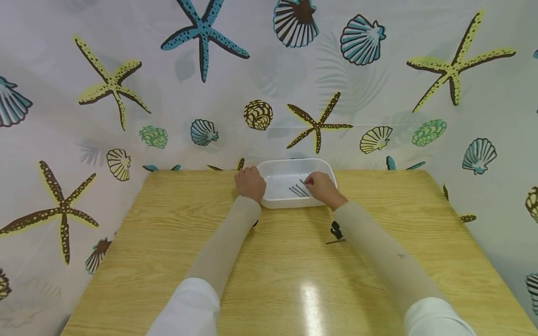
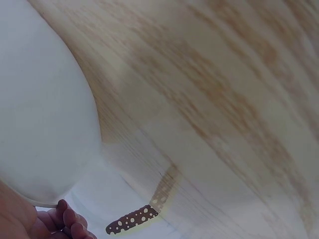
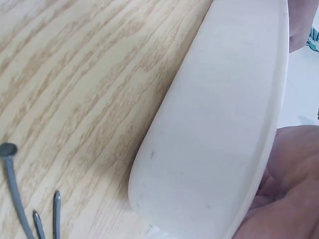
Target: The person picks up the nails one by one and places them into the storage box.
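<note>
A white plastic tub stands at the far edge of the table, with several grey nails lying side by side in it. My left hand grips the tub's left rim; in the left wrist view its fingers curl at the rim. Over the tub's right side reaches my right hand, thumb and fingertips pinching a nail whose head end shows. In the right wrist view the tub's wall covers much of the right hand.
More nails lie on the wooden table, close to the tub's near side and under the right forearm. Behind the table hangs a cloth printed with starfish and shells. A dark wrist camera shows beside the right sleeve.
</note>
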`<state>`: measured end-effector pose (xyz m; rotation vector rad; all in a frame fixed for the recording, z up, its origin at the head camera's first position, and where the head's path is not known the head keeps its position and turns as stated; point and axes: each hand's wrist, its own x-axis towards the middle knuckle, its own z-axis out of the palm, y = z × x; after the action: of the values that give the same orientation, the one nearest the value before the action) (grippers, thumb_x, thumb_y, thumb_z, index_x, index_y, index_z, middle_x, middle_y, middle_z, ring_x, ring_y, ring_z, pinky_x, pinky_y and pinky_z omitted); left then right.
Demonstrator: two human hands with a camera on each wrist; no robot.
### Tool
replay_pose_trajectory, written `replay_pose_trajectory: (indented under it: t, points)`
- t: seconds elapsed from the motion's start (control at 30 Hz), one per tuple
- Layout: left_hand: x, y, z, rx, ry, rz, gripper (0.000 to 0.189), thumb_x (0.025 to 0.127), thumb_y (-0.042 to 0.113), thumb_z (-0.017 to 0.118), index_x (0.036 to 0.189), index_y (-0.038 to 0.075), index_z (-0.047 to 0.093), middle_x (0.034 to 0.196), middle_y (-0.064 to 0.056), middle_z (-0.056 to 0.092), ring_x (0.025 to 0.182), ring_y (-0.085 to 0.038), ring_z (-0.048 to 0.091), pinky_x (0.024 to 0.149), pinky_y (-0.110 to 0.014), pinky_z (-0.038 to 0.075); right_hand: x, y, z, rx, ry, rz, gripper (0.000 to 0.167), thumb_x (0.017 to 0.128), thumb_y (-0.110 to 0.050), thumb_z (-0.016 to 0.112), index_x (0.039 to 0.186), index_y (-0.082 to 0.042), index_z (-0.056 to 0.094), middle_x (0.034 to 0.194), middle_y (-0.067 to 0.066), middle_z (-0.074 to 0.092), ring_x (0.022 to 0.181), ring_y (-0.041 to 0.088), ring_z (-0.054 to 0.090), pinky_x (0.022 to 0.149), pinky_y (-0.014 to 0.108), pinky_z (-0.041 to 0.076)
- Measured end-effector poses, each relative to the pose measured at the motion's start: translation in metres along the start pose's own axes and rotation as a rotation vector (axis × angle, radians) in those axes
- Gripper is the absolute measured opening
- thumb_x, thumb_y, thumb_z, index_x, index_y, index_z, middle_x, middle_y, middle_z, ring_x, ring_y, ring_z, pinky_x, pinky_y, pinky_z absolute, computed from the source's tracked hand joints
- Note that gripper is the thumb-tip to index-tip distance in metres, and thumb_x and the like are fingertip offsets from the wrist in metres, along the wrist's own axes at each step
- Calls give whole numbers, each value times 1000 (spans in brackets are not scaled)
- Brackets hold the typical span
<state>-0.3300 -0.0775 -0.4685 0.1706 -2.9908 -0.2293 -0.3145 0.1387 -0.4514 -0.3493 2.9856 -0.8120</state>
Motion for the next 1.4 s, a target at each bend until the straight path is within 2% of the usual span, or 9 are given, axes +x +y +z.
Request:
replay_pose_trajectory:
  t: [0.3,0.97,1.4]
  points:
    - [-1,1,0,12,-11,-11,29,94,27,47,109,6,61,102,-10,61,97,-27,53,89,-41,38,5,-1,4,-7,-57,75,17,89,-8,57,97,4,67,97,16,64,89,26,58,82,38,46]
    - [-2,4,-7,14,-25,-27,28,95,25,45,109,5,60,103,-10,60,98,-27,51,90,-40,37,15,0,7,-42,-120,149,19,90,-9,54,99,3,66,99,15,63,92,27,56,87,39,44]
    - [-2,2,-4,29,-25,-15,29,96,27,44,109,6,60,103,-10,60,98,-27,51,90,-41,37,16,-4,9,-70,-111,155,18,88,-5,52,97,4,65,98,17,64,93,28,58,86,40,44]
